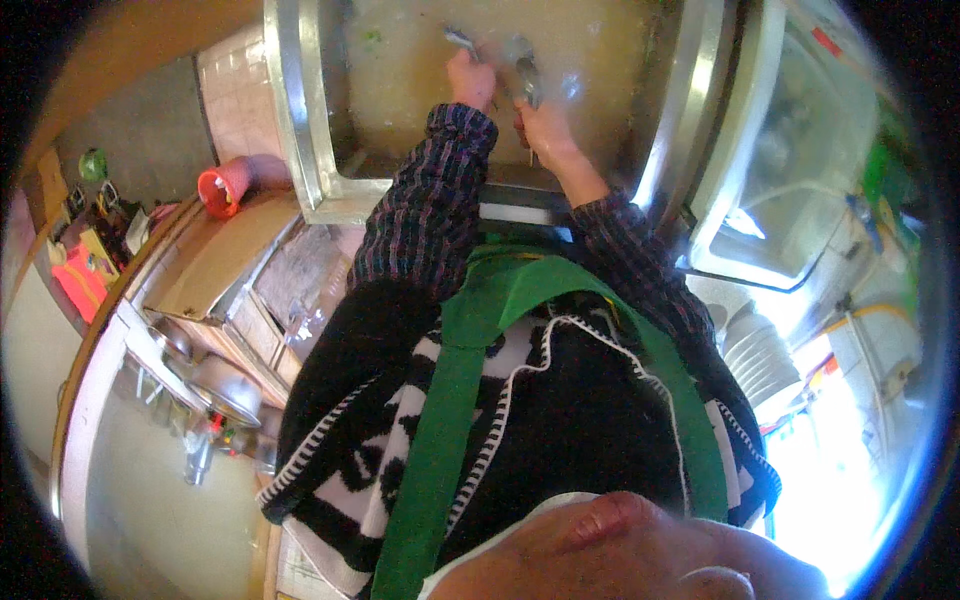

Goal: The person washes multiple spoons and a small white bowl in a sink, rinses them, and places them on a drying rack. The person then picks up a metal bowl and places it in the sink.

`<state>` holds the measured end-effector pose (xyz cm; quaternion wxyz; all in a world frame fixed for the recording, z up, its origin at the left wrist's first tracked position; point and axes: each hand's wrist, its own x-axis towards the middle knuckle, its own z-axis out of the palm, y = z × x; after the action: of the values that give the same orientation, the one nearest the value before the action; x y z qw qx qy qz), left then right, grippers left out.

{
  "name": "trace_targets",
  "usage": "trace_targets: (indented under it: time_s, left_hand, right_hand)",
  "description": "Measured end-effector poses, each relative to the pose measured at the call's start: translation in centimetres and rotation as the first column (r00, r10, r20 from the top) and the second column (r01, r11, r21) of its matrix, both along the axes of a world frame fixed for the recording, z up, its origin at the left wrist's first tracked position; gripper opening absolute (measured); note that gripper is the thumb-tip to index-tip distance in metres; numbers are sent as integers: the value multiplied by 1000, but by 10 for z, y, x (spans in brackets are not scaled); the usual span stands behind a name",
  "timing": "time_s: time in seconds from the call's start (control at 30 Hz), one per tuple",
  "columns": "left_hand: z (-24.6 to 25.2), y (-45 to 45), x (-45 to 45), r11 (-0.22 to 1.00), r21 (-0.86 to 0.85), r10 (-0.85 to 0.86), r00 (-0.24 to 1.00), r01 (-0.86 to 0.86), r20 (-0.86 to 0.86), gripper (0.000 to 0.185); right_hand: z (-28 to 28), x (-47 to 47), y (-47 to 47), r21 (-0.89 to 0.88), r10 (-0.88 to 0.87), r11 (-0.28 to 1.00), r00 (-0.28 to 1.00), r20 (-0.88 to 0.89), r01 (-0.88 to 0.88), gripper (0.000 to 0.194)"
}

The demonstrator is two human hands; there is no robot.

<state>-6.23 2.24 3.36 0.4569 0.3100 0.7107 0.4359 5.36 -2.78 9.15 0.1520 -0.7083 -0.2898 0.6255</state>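
Note:
In front of me is a large metal sink [304, 112] with cloudy, brownish water in it. My left hand [472, 79] is over the water, closed around a shiny metal utensil [460, 37] whose exact kind is unclear. Just to its right and a little nearer to me, my right hand [551, 135] grips another shiny metal utensil [528, 81], perhaps a spoon. Blur hides the far ends of both. A small green scrap [373, 35] shows in the water at the left.
To the right stands a second basin [709, 225] with a pale rim. Stacked white dishes [761, 367] are below it. On the left, a red perforated plastic holder [225, 191] lies by a cardboard sheet [225, 255]. Metal pots [229, 390] sit lower down.

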Motion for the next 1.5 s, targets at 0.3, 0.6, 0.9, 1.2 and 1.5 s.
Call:
trace_targets:
  time_s: [0.3,0.6,0.9,1.2,1.5]
  left_hand:
    - [8,-9,8,946,-315,153,966,-82,209,15]
    - [7,-28,43,967,-225,217,843,-117,493,13]
    - [71,-14,30,988,150,-15,950,-33,311,9]
    - [160,21,136,941,110,-337,857,321,390,21]
    - [249,89,265,545,390,-828,550,742,110,28]
  right_hand:
    - [-5,-1,-4,53,-20,998,999,39,18,25]
    - [-7,21,-3,307,146,885,836,529,-349,22]
    - [6,81,-18,277,-210,949,956,206,149,20]
    - [-13,147,-30,455,13,880,964,267,-138,23]
    - [-23,149,-25,169,-352,770,630,-692,616,47]
